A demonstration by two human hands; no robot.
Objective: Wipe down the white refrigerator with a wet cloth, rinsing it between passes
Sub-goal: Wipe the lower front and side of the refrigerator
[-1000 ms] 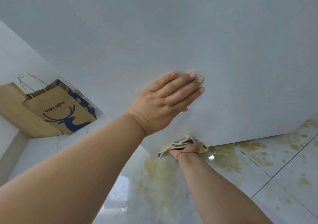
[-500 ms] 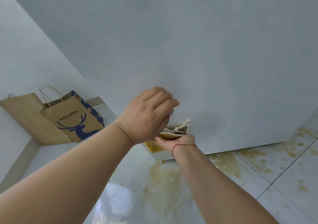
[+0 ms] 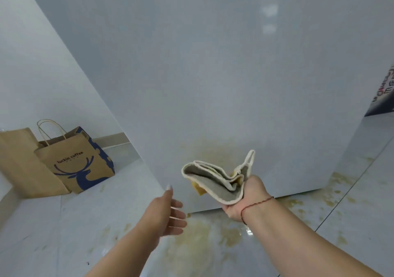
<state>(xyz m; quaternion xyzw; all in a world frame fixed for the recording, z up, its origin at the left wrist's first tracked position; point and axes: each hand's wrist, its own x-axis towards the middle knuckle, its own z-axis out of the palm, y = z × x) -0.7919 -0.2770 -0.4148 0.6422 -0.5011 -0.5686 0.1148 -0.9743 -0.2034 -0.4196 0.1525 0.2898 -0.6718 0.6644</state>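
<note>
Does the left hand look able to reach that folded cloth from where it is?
Probably yes. The left hand is open with fingers spread, just beside and below the cloth that the right hand grips in front of the refrigerator. Nothing shows in the gap between them.

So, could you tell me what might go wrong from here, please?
The cloth in the right hand already carries yellow mess; another pass without rinsing would likely smear the fridge, where a faint yellow stain remains. The floor looks wet and splattered, so slipping seems possible. Drips could also reach the paper bags nearby.
</note>
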